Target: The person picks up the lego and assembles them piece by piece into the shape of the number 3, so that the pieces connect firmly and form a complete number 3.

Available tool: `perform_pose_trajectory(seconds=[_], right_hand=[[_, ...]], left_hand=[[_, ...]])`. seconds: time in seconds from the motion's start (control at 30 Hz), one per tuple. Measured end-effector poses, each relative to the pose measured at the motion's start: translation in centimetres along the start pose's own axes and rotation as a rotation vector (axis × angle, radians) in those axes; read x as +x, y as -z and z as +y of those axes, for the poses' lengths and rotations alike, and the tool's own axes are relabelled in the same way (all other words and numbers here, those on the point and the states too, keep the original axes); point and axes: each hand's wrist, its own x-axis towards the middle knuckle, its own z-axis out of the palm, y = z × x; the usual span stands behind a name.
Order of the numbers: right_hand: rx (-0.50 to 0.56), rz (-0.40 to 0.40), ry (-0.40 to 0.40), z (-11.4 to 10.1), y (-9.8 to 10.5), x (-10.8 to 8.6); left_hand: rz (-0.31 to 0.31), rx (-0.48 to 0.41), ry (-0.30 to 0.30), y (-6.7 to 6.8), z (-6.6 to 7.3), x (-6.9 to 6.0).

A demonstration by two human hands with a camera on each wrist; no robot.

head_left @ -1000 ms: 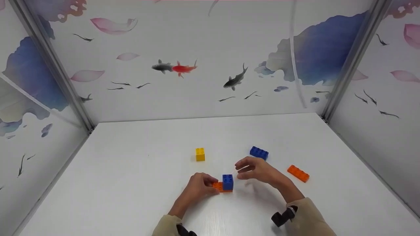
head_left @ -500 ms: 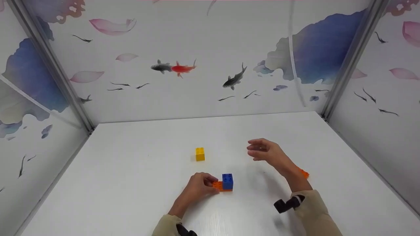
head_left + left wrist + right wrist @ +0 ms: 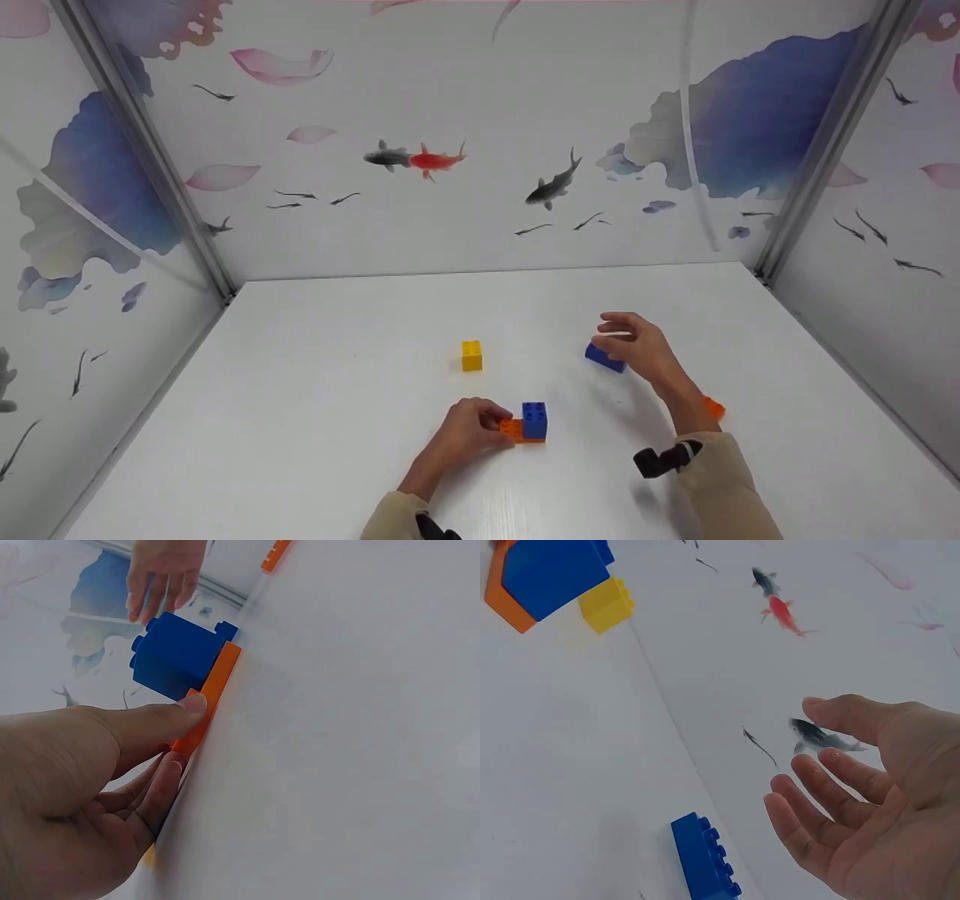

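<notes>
My left hand pinches the left end of a flat orange building brick on the white table. A square blue brick sits upright on that orange brick's right end. In the left wrist view, thumb and fingers hold the orange brick by its sides. Farther back, my right hand hovers over a long blue brick, partly hiding it. The right wrist view shows the hand's fingers loosely spread, with nothing between them, and the long blue brick apart from them.
A yellow brick stands behind the left hand. Under the right forearm, a second orange brick is mostly hidden. Printed panels wall in the table at the back and sides.
My right hand has moved from beside the square blue brick, away and to the right, over the long blue brick. The left hand keeps its hold. The head view has shifted slightly.
</notes>
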Motion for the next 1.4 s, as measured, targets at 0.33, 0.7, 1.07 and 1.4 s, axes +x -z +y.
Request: perform_pose_trajectory(seconds=[0.33,0.7,1.07,1.4], right_hand=[[-0.114,0.033,-0.015,2.7,0.8,1.1],[-0.09,-0.004,-0.173,4.6,0.7,1.8],[-0.132,-0.05,-0.203,5.2,0.7,1.8],[-0.149,-0.034,-0.214,5.6,0.5,1.7]], left_hand=[[0.004,-0.016,-0.006,0.1,-0.1,-0.1],[0.001,-0.031,0.019,0.0,-0.1,0.1],[0.0,-0.018,0.022,0.1,0.0,-0.1],[0.012,0.01,0.0,0.0,-0.1,-0.3]])
